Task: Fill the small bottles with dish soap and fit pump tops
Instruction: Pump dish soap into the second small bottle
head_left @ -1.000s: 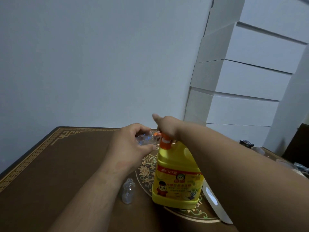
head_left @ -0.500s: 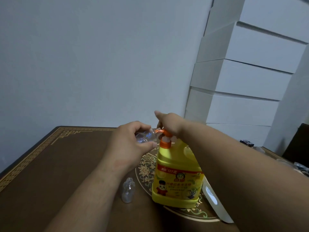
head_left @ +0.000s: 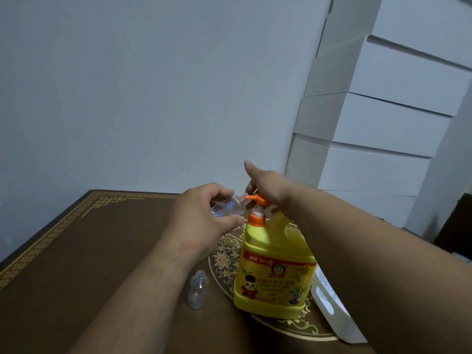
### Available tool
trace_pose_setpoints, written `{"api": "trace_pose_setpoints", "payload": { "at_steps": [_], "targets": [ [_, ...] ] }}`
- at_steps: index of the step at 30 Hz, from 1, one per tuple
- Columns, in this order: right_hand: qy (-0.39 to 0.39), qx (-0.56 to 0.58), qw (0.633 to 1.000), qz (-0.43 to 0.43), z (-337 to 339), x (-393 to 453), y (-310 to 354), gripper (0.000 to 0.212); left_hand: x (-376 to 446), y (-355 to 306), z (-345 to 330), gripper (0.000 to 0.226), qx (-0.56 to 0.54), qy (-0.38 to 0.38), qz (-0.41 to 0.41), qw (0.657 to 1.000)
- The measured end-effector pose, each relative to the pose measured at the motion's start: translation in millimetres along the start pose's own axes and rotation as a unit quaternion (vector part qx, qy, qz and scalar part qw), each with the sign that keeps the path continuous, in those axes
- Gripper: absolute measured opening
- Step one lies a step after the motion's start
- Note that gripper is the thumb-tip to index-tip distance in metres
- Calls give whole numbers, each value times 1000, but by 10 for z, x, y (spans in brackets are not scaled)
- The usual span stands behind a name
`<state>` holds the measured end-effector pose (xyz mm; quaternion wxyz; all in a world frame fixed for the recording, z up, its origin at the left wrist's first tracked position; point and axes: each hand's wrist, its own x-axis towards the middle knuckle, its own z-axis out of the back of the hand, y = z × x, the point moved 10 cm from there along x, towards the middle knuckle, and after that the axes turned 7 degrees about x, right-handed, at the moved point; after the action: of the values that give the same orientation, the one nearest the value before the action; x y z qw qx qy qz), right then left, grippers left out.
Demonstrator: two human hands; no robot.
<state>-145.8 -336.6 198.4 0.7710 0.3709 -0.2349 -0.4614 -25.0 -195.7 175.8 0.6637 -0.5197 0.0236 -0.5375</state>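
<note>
A big yellow dish soap jug (head_left: 273, 267) with an orange pump (head_left: 258, 200) stands on the brown table (head_left: 84, 251). My left hand (head_left: 201, 221) holds a small clear bottle (head_left: 227, 208) tilted, its mouth at the pump's spout. My right hand (head_left: 268, 187) rests on the top of the pump head, thumb sticking up; the pump stands raised with its white stem showing. A second small clear bottle (head_left: 197, 290), with no top, stands on the table left of the jug, under my left forearm.
A white plastic basket (head_left: 329, 305) sits right of the jug, partly behind my right arm. Stacked white boxes (head_left: 370, 139) rise at the back right. Dark objects lie at the far right edge. The table has a gold patterned border.
The pump head has risen from its pressed-down position, and my right hand has come up with it. My left hand keeps the small bottle at the spout.
</note>
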Motion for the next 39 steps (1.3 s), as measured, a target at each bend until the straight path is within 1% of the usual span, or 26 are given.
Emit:
{"api": "trace_pose_setpoints", "payload": {
  "at_steps": [1, 4, 6, 7, 9, 10, 12, 13, 15, 16, 17, 19, 20, 22, 23, 25, 27, 28, 29, 30, 32, 34, 35, 37, 38, 39],
  "targets": [
    [9, 0, 1000, 4, -33, 20, -4, 70, -3, 0, 5, 48, 0, 0, 0, 1000],
    [69, -87, 994, -14, -229, -9, 3, 34, -6, 33, -17, 45, 13, 8, 7, 1000],
    [93, -129, 984, -74, -298, 16, -127, 47, -17, 38, -57, 40, 29, 24, 10, 999],
    [89, -134, 984, -77, -299, 38, -145, 46, -25, 34, -64, 40, 32, 27, 10, 999],
    [74, -91, 992, -55, -261, 48, -88, 30, -24, 12, -50, 43, 33, 20, 6, 999],
    [59, -87, 994, -6, -208, 2, 17, 23, -27, 0, -37, 46, 31, 16, 5, 999],
    [18, -23, 1000, 2, -71, -31, 29, 50, -26, -32, -9, 48, 24, 6, 1, 1000],
    [12, -14, 1000, 6, -42, 1, 8, 58, -26, -46, 1, 48, 22, 2, -2, 1000],
    [20, -20, 1000, 12, -85, -12, 29, 54, -32, -64, 0, 48, 25, -1, -7, 1000],
    [30, -40, 999, 3, -136, -48, 37, 42, -32, -63, -8, 48, 30, 0, -8, 1000],
    [53, -98, 994, -2, -196, -61, 44, 29, -34, -48, -21, 48, 36, 2, -5, 999],
    [107, -160, 981, -32, -319, -62, -27, 50, -29, -8, -48, 48, 44, 10, 4, 999],
    [109, -169, 979, -34, -338, -41, -34, 54, -28, 9, -55, 48, 45, 12, 6, 999],
    [84, -163, 983, -15, -293, -19, 14, 41, -23, 14, -53, 49, 44, 11, 6, 999],
    [69, -141, 987, 14, -256, -31, 71, 37, -24, 4, -45, 48, 41, 9, 5, 999],
    [35, -41, 999, 2, -131, -63, 56, 52, -25, -21, -29, 48, 31, 1, 3, 1000],
    [23, -21, 999, -10, -73, -21, 1, 61, -23, -36, -14, 49, 33, -7, -3, 999],
    [28, -35, 999, -1, -110, -24, 26, 57, -21, -38, -19, 50, 36, -9, -6, 999],
    [43, -80, 996, 10, -158, -42, 64, 44, -17, -26, -31, 50, 37, -7, -6, 999],
    [66, -147, 987, 15, -212, -43, 82, 41, -15, -5, -48, 50, 38, -3, -3, 999],
    [91, -246, 965, 0, -297, -38, 45, 67, -15, 42, -84, 49, 44, 7, 5, 999],
    [94, -274, 957, 9, -321, -11, 59, 64, -19, 70, -107, 48, 49, 12, 11, 999],
    [91, -271, 958, 18, -319, 21, 58, 58, -17, 71, -103, 47, 47, 10, 11, 999],
    [56, -207, 976, 42, -235, 46, 74, 42, -14, 36, -77, 46, 38, 0, 4, 999],
    [31, -146, 988, 34, -146, 40, 66, 41, -14, 12, -63, 47, 33, -4, -1, 999],
    [11, -87, 996, 8, -72, 30, 25, 51, -16, -11, -49, 48, 30, -8, -6, 999]
  ]
}}
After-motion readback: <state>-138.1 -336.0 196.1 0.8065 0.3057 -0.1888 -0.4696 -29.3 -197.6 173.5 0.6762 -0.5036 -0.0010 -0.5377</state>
